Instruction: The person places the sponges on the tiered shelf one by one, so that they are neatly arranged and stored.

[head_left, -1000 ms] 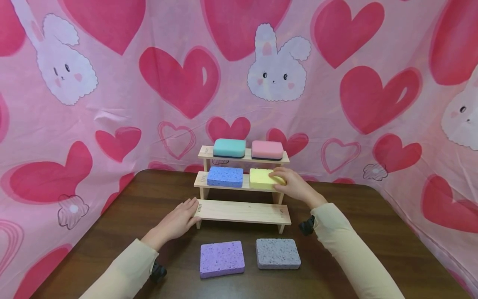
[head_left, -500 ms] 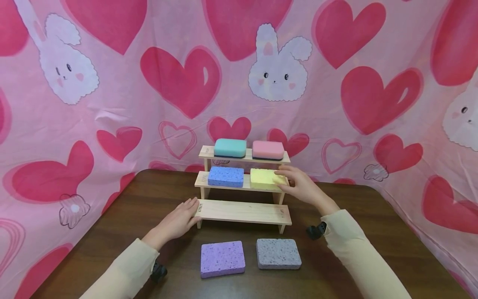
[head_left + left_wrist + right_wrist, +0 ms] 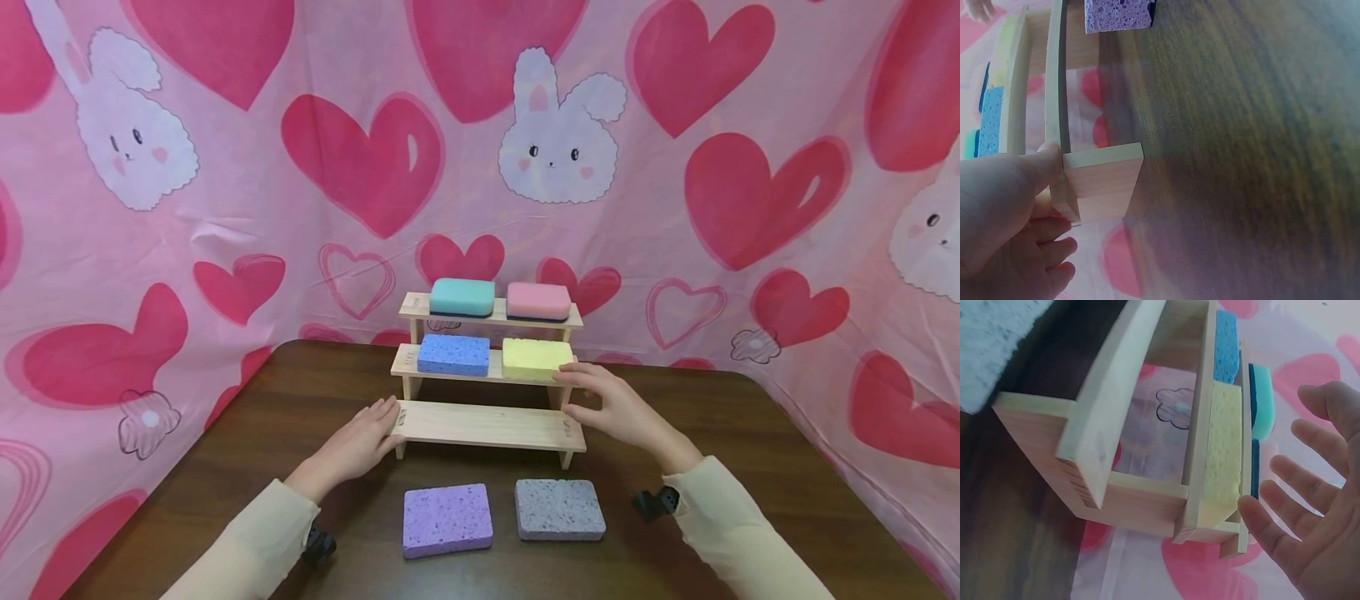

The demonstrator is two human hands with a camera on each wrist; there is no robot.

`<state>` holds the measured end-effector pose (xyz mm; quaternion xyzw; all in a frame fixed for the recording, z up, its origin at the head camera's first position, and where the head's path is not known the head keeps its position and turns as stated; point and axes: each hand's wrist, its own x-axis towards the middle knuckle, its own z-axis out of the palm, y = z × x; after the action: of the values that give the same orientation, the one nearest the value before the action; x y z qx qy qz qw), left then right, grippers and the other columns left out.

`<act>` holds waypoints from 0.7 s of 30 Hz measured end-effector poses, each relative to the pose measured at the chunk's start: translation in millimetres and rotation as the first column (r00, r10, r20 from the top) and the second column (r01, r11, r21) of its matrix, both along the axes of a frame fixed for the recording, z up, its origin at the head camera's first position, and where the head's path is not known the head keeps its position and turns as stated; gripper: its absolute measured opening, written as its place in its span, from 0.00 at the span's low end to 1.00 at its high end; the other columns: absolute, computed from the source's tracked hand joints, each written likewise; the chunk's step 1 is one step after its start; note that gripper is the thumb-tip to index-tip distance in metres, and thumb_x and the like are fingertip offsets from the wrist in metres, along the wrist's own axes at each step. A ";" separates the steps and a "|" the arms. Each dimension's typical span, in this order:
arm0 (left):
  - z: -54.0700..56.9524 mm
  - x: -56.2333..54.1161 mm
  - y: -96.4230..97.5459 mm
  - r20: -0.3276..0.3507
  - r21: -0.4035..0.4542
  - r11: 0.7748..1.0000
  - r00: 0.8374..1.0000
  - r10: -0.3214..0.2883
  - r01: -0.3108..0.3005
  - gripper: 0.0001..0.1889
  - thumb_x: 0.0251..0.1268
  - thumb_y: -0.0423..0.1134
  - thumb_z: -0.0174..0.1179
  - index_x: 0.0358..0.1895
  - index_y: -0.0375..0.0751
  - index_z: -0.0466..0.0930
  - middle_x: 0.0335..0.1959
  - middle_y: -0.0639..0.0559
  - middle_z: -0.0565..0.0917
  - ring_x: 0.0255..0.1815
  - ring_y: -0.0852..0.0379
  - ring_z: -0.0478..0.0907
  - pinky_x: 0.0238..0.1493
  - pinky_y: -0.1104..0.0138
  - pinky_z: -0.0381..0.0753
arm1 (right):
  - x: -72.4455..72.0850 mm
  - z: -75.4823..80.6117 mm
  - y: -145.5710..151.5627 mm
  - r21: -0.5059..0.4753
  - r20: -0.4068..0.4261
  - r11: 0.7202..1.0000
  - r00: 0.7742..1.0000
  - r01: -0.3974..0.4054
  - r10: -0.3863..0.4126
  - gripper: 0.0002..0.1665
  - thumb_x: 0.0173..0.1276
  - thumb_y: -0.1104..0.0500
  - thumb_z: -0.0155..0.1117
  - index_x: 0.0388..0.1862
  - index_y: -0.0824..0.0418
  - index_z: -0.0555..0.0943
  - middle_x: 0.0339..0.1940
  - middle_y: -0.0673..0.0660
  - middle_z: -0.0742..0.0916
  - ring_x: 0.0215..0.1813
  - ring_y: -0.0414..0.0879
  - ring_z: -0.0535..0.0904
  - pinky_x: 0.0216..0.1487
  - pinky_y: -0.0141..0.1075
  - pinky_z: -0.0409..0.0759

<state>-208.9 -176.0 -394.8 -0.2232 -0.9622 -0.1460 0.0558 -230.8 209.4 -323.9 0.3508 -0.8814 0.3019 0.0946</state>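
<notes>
A three-tier wooden shelf (image 3: 487, 423) stands on the table. My left hand (image 3: 358, 442) grips the left end of its lowest board, and in the left wrist view the thumb (image 3: 1047, 164) lies against the board's edge. My right hand (image 3: 618, 410) is in front of the shelf's right side, holding nothing, its fingers spread in the right wrist view. Nearest to it is a yellow sponge (image 3: 534, 358) on the middle tier, beside a blue sponge (image 3: 453, 355). A teal sponge (image 3: 462, 297) and a pink sponge (image 3: 537, 301) sit on the top tier.
A purple sponge (image 3: 447, 520) and a grey sponge (image 3: 558, 509) lie on the brown table (image 3: 247, 433) in front of the shelf. A pink cloth (image 3: 465, 208) with hearts and rabbits hangs behind the table and along its sides.
My right hand has let go of the yellow sponge and moved back, down and to the right. The sponge stays on the middle tier. My left hand has not moved.
</notes>
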 end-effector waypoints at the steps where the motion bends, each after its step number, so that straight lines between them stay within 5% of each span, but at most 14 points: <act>1: -0.1 -0.1 0.0 -0.002 0.000 1.000 1.000 -0.001 0.001 0.29 0.65 0.41 0.56 0.62 0.22 0.63 0.64 0.30 0.63 0.65 0.35 0.57 0.64 0.48 0.55 | 2.9 -1.1 0.9 -0.004 0.003 1.000 1.000 -0.007 0.007 0.29 0.55 0.62 0.70 0.58 0.59 0.76 0.58 0.59 0.76 0.60 0.56 0.68 0.53 0.54 0.72; 13: -0.8 -0.7 -0.3 -0.006 -0.003 1.000 1.000 -0.001 0.001 0.30 0.65 0.42 0.56 0.62 0.22 0.63 0.64 0.30 0.63 0.66 0.35 0.57 0.64 0.48 0.55 | 26.2 -26.1 10.6 0.023 0.056 0.983 0.982 -0.180 0.179 0.29 0.57 0.51 0.69 0.57 0.57 0.76 0.57 0.55 0.77 0.59 0.49 0.70 0.51 0.48 0.74; 21: -1.8 -1.2 -0.7 -0.012 -0.003 1.000 1.000 -0.003 0.003 0.30 0.65 0.42 0.56 0.62 0.22 0.63 0.63 0.30 0.63 0.65 0.35 0.57 0.64 0.48 0.55 | 35.1 -40.3 14.3 0.016 0.123 0.952 0.946 -0.305 0.301 0.29 0.56 0.59 0.70 0.58 0.55 0.76 0.57 0.56 0.76 0.59 0.46 0.69 0.53 0.42 0.74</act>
<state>-210.1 -176.7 -396.6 -0.2255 -0.9617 -0.1433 0.0609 -195.7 223.7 -364.2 0.4652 -0.8261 0.3179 -0.0116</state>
